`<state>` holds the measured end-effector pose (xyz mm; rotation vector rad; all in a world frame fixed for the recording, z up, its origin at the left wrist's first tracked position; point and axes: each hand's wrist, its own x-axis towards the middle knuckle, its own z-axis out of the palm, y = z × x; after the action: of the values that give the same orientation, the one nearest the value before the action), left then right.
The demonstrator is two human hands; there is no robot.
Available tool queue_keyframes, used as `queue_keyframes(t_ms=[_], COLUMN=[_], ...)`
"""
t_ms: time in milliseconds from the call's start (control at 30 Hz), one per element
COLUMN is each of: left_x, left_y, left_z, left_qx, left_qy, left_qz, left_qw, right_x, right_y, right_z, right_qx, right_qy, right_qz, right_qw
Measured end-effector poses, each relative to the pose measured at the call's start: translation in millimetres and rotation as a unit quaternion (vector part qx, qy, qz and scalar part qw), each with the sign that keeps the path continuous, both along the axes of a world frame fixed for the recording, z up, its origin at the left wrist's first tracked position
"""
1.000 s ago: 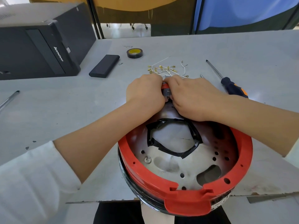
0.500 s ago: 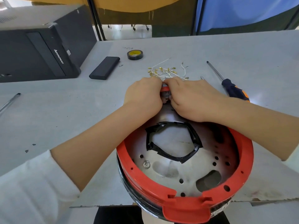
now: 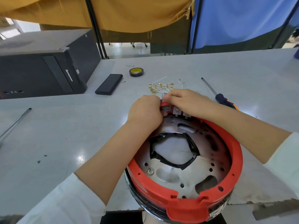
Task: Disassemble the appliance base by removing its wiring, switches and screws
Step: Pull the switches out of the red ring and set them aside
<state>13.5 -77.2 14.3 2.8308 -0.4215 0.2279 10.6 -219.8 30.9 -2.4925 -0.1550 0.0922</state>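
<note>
Appliance base (image 3: pixel 186 196), red rim, metal plate inside, overhangs the desk (image 3: pixel 64 135) at its near edge. Black tape ring (image 3: pixel 173 151) around the plate's central opening. At the far rim a row of switches (image 3: pixel 176 110). Left hand (image 3: pixel 145 110): grip curled on the red rim beside the leftmost switch. Right hand (image 3: pixel 187 101): grip curled over the switch row, fingertips pinching there. Beyond: loose wires (image 3: pixel 161 87) with brass terminals, screwdriver (image 3: pixel 218 96) to the right, tape roll (image 3: pixel 136 72), black case (image 3: pixel 109 84), computer tower (image 3: pixel 40 68) at far left.
</note>
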Motion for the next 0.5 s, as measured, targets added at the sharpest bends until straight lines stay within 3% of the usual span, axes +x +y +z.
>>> queue_keyframes(t_ms=[167, 367, 433, 500], left_x=[-4, -7, -8, -9], left_y=[0, 2, 2, 2], left_z=[0, 2, 4, 4], left_qx=[0.043, 0.041, 0.042, 0.047], left_qy=[-0.021, -0.017, -0.014, -0.008], left_qz=[-0.001, -0.01, -0.013, -0.02], left_qw=[0.999, 0.999, 0.999, 0.999], right_x=[6, 20, 26, 32], right_y=[0, -12, -14, -13], right_z=[10, 14, 11, 7], right_qx=[0.165, 0.278, 0.293, 0.299], right_qy=[0.108, 0.325, 0.343, 0.294], right_qz=[-0.024, -0.032, -0.025, -0.043], right_qw=[0.98, 0.903, 0.892, 0.907])
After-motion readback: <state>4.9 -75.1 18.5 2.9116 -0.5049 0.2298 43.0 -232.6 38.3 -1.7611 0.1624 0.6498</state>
